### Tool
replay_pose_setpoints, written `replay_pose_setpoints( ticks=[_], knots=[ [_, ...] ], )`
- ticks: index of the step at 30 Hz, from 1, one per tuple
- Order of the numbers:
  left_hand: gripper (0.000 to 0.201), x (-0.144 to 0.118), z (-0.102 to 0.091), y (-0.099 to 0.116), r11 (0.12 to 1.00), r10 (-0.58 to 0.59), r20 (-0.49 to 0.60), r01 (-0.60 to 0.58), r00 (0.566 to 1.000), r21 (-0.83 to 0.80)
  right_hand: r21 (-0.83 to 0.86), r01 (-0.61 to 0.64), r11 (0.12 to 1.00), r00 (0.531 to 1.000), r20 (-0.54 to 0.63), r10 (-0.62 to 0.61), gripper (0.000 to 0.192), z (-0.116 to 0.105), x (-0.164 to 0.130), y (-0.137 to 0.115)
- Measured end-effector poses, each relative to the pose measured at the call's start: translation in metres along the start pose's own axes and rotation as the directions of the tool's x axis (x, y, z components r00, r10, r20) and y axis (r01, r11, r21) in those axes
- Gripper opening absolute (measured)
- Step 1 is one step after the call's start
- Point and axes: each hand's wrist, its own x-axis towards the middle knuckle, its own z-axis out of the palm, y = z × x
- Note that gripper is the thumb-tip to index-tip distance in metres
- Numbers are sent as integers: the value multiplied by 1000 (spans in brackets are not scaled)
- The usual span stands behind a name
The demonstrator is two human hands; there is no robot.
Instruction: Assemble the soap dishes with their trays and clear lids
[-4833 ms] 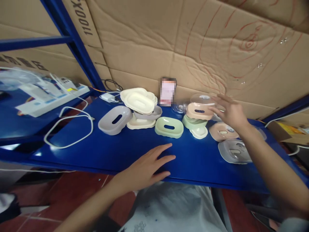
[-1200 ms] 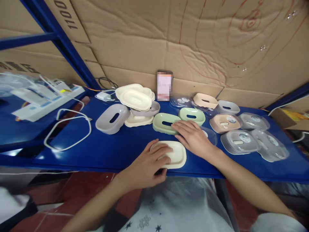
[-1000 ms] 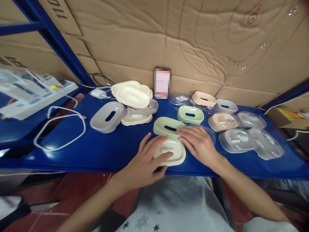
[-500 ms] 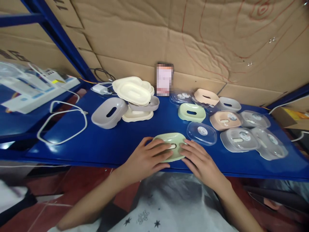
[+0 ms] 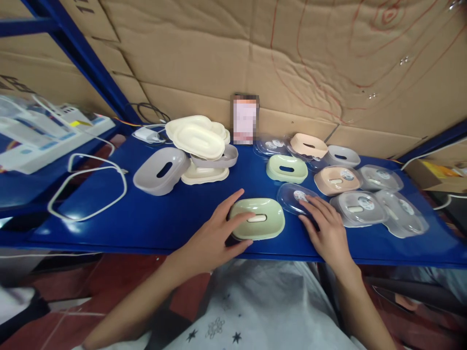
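A light green soap dish (image 5: 272, 226) with a slot in the middle, filled by a cream insert, lies near the front edge of the table. My left hand (image 5: 217, 228) is spread around its left side, one finger reaching to the slot and the thumb at the near rim. To the right, a clear plastic lid (image 5: 288, 197) with a round sticker lies flat. My right hand (image 5: 326, 226) rests its outstretched fingers over the lid's right part, thumb apart near the edge. Part of the lid is hidden under these fingers.
Behind are another green dish (image 5: 280, 170) and a peach dish (image 5: 310, 145). Several lidded dishes, one peach (image 5: 333, 181), stand at right. At left are a grey dish (image 5: 158, 170), stacked cream trays (image 5: 199, 138) and a white cable (image 5: 87, 163). A phone (image 5: 245, 119) leans on the cardboard.
My right hand has left the green soap dish and moved right onto the clear lid. The fingers of my left hand have spread wider over the dish.
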Motion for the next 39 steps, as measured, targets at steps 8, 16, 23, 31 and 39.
replay_pose_setpoints(
  ticks=[8, 16, 23, 31, 39],
  knots=[
    [104, 1, 6, -5, 989, -82, 56, 89, 995, -120, 246, 228, 942, 973, -22, -230, 53, -10, -4, -40],
    [97, 4, 1, 0, 984, -56, 65, 66, 996, -166, 172, 412, 895, 909, -5, -417, 38, 1, 2, -83],
    [102, 3, 1, -3, 988, -37, 84, 49, 996, -146, 185, 381, 906, 921, 8, -389, 47, -1, 0, -73],
    [97, 2, 3, -4, 992, -43, 82, 52, 996, -116, 141, 414, 899, 907, 24, -421, 62, -3, -4, -73],
    [96, -2, 3, -5, 995, -13, 124, 25, 992, -95, 242, 251, 937, 933, 197, -301, 75, 2, -6, -66]
  ],
)
